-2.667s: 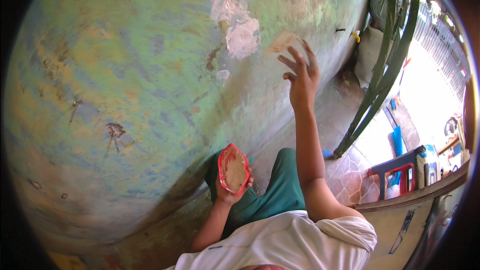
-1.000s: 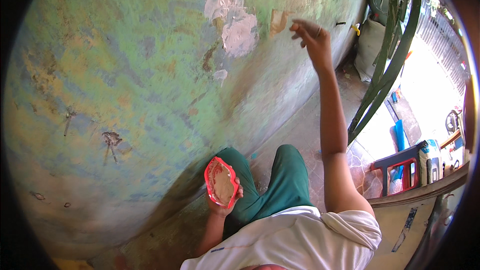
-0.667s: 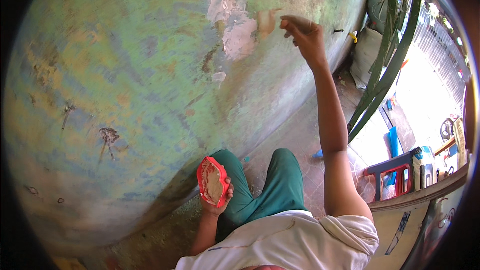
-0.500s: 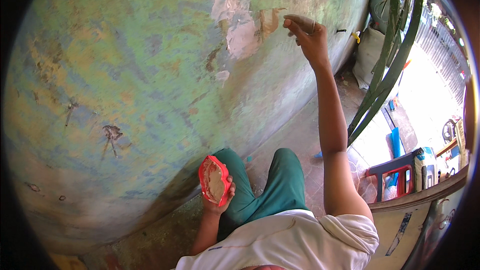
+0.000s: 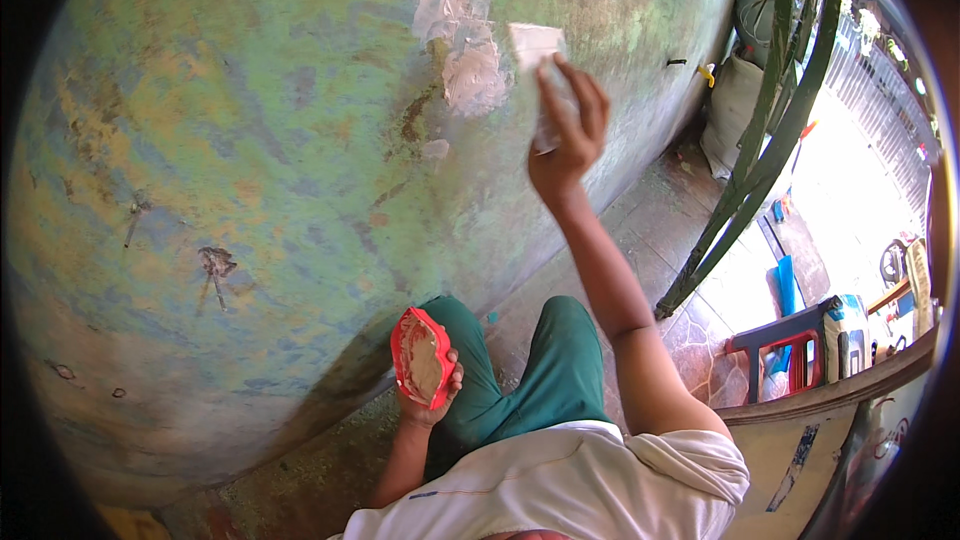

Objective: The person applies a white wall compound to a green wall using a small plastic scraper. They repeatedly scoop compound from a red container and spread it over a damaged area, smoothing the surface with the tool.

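My right hand [image 5: 566, 136] is raised against a weathered green wall [image 5: 270, 140] and grips a flat scraper [image 5: 534, 50] smeared with white filler. The scraper's blade lies on the wall just right of a patch of fresh white filler [image 5: 460, 30]. Low by my knee, my left hand [image 5: 432, 402] holds a small red bowl [image 5: 420, 357] with pale filler inside, tilted toward the wall. My green trousers and white shirt fill the bottom of the view.
Two nails [image 5: 212, 265] stick out of the wall at the left. Curved green metal bars [image 5: 770, 130] rise at the right, with sacks [image 5: 738, 90] behind them. A red stool [image 5: 785, 345] and a patterned tile floor [image 5: 700, 325] lie at the lower right.
My right hand has slid down and left along the wall with the scraper, from the upper right of the white patch to just beside it. The red bowl stays low in my left hand.
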Demonstrator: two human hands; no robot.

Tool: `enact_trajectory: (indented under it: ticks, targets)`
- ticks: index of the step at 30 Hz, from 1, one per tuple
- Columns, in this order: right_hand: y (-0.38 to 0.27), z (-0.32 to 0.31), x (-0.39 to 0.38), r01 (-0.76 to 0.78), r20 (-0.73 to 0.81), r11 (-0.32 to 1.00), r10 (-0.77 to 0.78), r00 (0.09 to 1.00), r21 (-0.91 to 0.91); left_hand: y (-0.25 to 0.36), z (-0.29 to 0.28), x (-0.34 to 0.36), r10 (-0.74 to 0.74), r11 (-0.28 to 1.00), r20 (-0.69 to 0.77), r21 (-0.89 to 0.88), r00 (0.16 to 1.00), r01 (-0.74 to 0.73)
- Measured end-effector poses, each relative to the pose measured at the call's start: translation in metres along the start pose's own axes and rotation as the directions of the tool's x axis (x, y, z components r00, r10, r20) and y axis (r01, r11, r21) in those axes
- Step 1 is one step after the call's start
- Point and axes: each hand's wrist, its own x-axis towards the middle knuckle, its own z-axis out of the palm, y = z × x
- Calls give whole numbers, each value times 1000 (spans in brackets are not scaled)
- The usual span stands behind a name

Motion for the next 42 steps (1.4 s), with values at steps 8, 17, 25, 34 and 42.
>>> enact_trajectory:
  ticks: [8, 17, 25, 34, 42]
  targets:
    - [-50, 40, -65, -84, 211, 995, 95, 973, -62, 3, 2, 2, -36, 998, 0, 50, 999, 36]
    - [-58, 37, -78, -84, 406, 987, 133, 904, -136, 2, 3, 3, -38, 999, 36, 27, 999, 37]
    - [-47, 15, -96, -74, 283, 994, 92, 955, -75, 2, 3, 3, -12, 994, 18, 108, 1000, 10]
    - [0, 12, -42, 92, 296, 982, -40, 954, -164, -2, 4, 1, 45, 998, -6, 49, 999, -45]
    - [8, -8, -51, 123, 285, 980, -75, 956, -157, 1, 5, 2, 6, 999, 11, 51, 1000, -7]
